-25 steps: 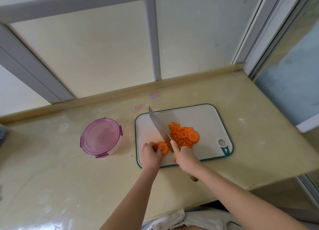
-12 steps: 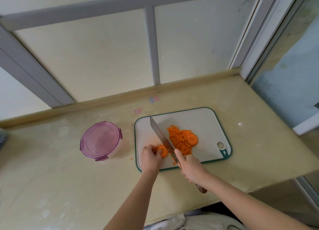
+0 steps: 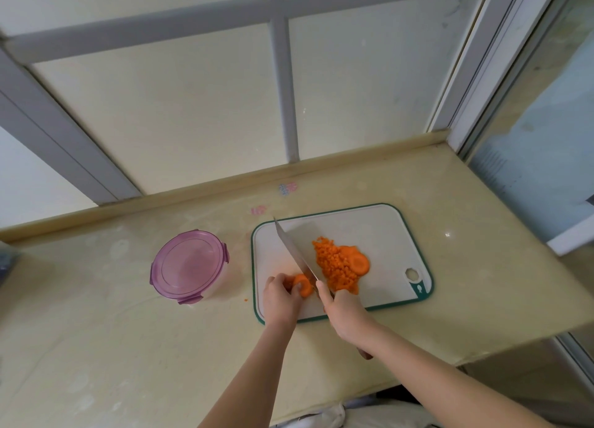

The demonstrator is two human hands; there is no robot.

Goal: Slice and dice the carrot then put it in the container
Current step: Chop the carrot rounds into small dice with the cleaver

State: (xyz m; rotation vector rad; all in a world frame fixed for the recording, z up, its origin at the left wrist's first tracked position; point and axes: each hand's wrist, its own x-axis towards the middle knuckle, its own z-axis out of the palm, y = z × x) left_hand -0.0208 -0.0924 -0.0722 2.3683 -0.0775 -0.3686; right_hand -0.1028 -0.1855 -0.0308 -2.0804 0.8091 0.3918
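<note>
Carrot stub (image 3: 304, 288) is on the near left part of the white cutting board (image 3: 379, 231), tucked under the left hand (image 3: 281, 300), whose curled fingers pin it down from the left. The right hand (image 3: 345, 310) is wrapped round the handle of a kitchen knife (image 3: 295, 254), forefinger laid along the spine. The blade runs away from that hand toward the board's far left corner, right beside the stub's cut face, though I can't tell if it's actually touching. Just past the right hand, on the other side of the blade, there's a heap of diced carrot (image 3: 334, 267) with a couple of round slices (image 3: 359, 263) at its right edge. The container (image 3: 189, 265), round with its purple clip lid on, stands on the beige countertop (image 3: 112, 347) well left of the left hand. One tiny orange bit (image 3: 246, 299) lies between it and the board.
</note>
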